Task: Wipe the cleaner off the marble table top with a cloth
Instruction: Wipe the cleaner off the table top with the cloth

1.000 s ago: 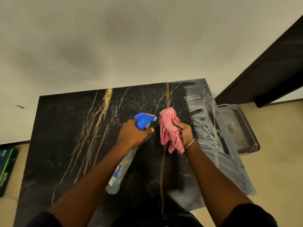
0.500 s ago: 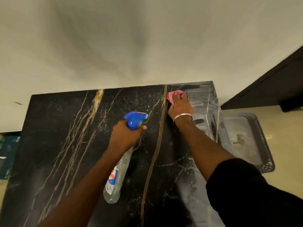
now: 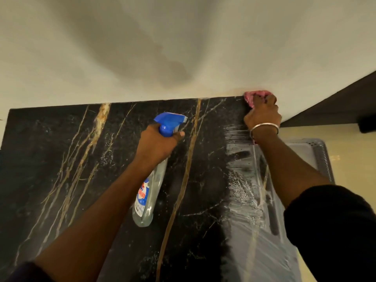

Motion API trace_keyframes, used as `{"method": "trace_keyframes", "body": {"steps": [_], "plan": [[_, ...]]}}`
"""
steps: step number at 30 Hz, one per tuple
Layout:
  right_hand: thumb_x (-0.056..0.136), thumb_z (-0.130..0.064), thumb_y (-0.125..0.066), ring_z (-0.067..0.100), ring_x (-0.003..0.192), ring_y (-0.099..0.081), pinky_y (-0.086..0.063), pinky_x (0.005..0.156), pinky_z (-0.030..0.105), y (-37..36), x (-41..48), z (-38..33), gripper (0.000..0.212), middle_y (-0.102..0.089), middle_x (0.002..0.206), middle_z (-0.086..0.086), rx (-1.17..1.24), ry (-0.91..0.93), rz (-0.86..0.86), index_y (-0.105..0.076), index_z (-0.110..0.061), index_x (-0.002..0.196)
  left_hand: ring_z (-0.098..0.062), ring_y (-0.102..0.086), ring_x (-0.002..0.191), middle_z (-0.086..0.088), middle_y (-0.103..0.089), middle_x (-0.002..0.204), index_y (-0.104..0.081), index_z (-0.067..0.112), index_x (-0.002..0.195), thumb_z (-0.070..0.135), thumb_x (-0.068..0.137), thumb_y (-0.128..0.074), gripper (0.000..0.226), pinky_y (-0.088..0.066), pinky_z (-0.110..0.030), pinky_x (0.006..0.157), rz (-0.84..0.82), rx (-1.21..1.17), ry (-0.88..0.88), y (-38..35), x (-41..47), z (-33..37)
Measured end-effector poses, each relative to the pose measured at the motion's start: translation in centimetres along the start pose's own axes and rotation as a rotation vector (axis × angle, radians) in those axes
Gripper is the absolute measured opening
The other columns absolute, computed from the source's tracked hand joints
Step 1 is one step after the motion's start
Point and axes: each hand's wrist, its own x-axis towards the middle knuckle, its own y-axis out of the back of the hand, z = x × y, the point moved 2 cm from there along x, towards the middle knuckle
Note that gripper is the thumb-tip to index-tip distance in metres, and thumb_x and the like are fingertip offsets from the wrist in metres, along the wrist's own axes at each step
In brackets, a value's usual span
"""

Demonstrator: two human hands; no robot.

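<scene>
The black marble table top [image 3: 61, 159] with gold veins fills the lower view. Streaky white cleaner [image 3: 242, 180] covers its right strip. My right hand [image 3: 262, 115], with a metal bangle on the wrist, presses a bunched pink checked cloth [image 3: 254, 95] onto the far right corner, against the wall. Most of the cloth is hidden under the fingers. My left hand [image 3: 156, 145] grips the neck of a clear spray bottle [image 3: 148, 194] with a blue trigger head, held above the middle of the table.
A pale wall [image 3: 162, 47] runs along the table's far edge. A dark panel [image 3: 335, 106] stands at the right. A grey perforated tray [image 3: 317, 153] lies on the beige floor beside the table's right edge.
My right hand has carried the cloth from mid-table up to the far right corner. The view has moved closer to the table. My left hand keeps the bottle.
</scene>
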Motion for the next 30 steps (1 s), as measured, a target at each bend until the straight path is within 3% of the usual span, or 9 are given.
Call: {"method": "trace_keyframes", "body": {"steps": [4,8,13,18,22,30], "plan": [[0.085,-0.018,-0.054,0.048,0.108,-0.052,-0.048,0.085,0.051,0.5,1.1,2.2,0.047,-0.034,0.141,0.021,0.020,-0.110,0.003,-0.049,-0.015,0.132,-0.009,-0.060,0.064,0.003,-0.062,0.071,-0.060,0.018,0.093,0.032,0.085,-0.069,0.019,-0.047,-0.020,0.063,0.003,-0.016,-0.018,-0.4,-0.2,0.4],[0.085,-0.015,-0.053,0.048,0.115,-0.048,-0.047,0.088,0.051,0.0,0.2,-0.1,0.054,-0.028,0.146,0.025,0.015,-0.177,-0.023,-0.042,-0.009,0.137,-0.010,-0.061,0.067,0.000,-0.064,0.076,-0.059,0.023,0.092,0.032,0.085,-0.070,0.016,-0.049,-0.019,0.064,0.019,-0.026,-0.013,-0.1,-1.0,0.1],[0.083,-0.014,-0.057,0.044,0.110,-0.051,-0.051,0.088,0.049,-1.8,-5.4,-8.9,0.062,-0.030,0.143,0.025,0.031,0.110,-0.100,-0.037,-0.016,0.142,-0.004,-0.057,0.061,0.007,-0.060,0.070,-0.058,0.022,0.092,0.033,0.084,-0.071,0.019,-0.041,-0.011,0.056,0.037,0.002,0.014,0.3,-1.9,-0.3],[0.086,-0.020,-0.060,0.041,0.119,-0.048,-0.050,0.089,0.045,-3.5,-10.5,-15.1,0.060,-0.029,0.147,0.018,0.074,0.373,-0.206,-0.037,-0.018,0.142,-0.007,-0.058,0.064,0.003,-0.062,0.074,-0.058,0.020,0.095,0.029,0.084,-0.072,0.020,-0.044,-0.016,0.059,0.086,0.028,0.005,0.0,-3.0,0.1],[0.086,-0.024,-0.060,0.043,0.114,-0.050,-0.051,0.086,0.049,-3.1,-9.7,-11.0,0.061,-0.032,0.143,0.020,0.049,0.391,-0.189,-0.038,-0.021,0.142,-0.009,-0.059,0.065,0.001,-0.063,0.075,-0.057,0.020,0.094,0.030,0.086,-0.070,0.018,-0.049,-0.021,0.063,0.053,0.029,0.005,-0.2,-3.5,0.1],[0.088,-0.023,-0.056,0.044,0.110,-0.053,-0.051,0.084,0.051,-0.5,-6.8,3.7,0.051,-0.035,0.140,0.020,-0.009,0.020,-0.033,-0.043,-0.019,0.138,-0.007,-0.055,0.059,0.004,-0.058,0.067,-0.056,0.022,0.084,0.030,0.086,-0.069,0.016,-0.044,-0.019,0.059,0.033,0.037,-0.046,-1.4,-5.0,1.0]]}}
